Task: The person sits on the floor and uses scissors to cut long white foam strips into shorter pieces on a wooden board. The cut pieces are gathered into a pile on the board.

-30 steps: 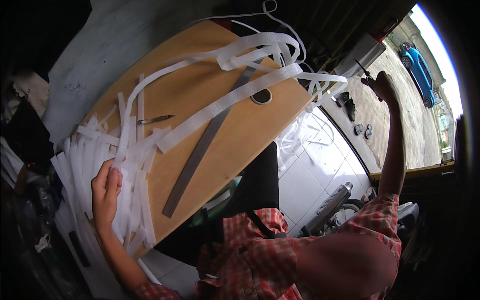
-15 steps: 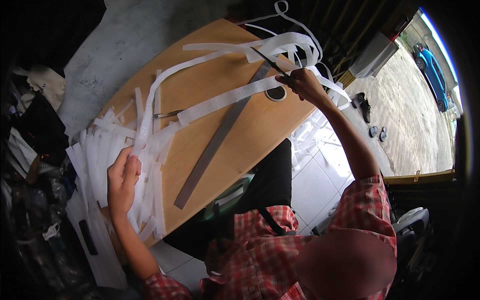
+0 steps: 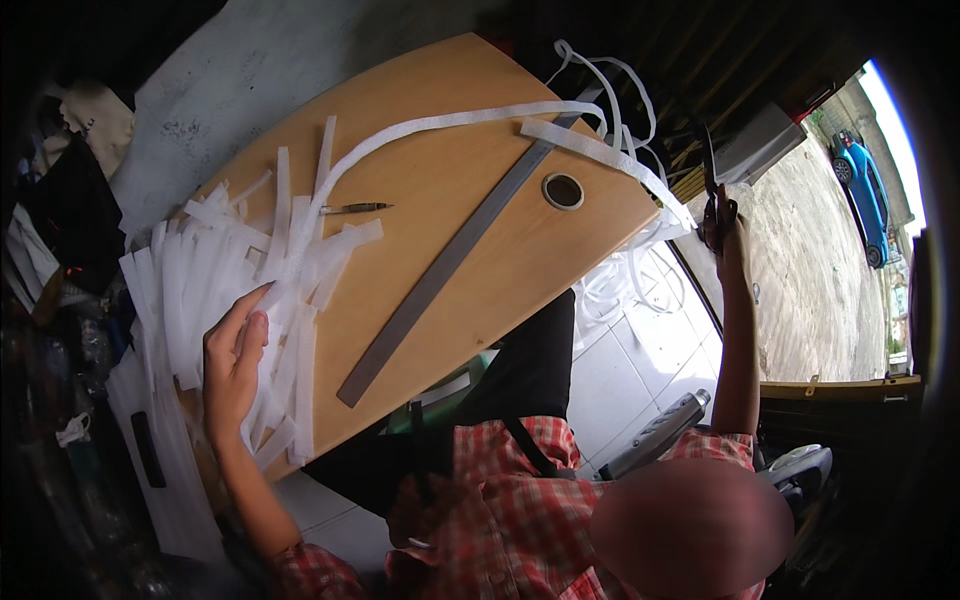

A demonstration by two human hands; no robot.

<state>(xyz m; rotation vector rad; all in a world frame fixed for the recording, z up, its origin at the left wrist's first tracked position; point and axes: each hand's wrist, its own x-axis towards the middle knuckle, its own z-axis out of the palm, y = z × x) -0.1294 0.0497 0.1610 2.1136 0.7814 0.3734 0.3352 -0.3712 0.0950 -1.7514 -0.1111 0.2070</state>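
Note:
My left hand [image 3: 235, 365] is over the near-left part of a pile of white foam strips [image 3: 195, 290], thumb and index finger apart. Beside its fingertips, one long white strip [image 3: 420, 122] comes down onto the pile, arching from the far right edge of the table. Raised off the table's right side, my right hand [image 3: 727, 220] grips dark scissors [image 3: 710, 160], blades upward. A shorter strip [image 3: 600, 152] slants over the table's far right corner. Whether any strip touches the left palm is hidden.
A long grey metal ruler [image 3: 455, 265] lies across the wooden table [image 3: 480, 345]. A pen-like tool [image 3: 357, 208] is beside the pile, and a ringed hole [image 3: 563, 191] pierces the top. Loose strips [image 3: 625, 285] hang toward the tiled floor [image 3: 630, 360].
My right hand has swung right with the scissors, off the tabletop. The strip that crossed the ruler no longer lies there. My left hand has lowered slightly and its fingers have loosened.

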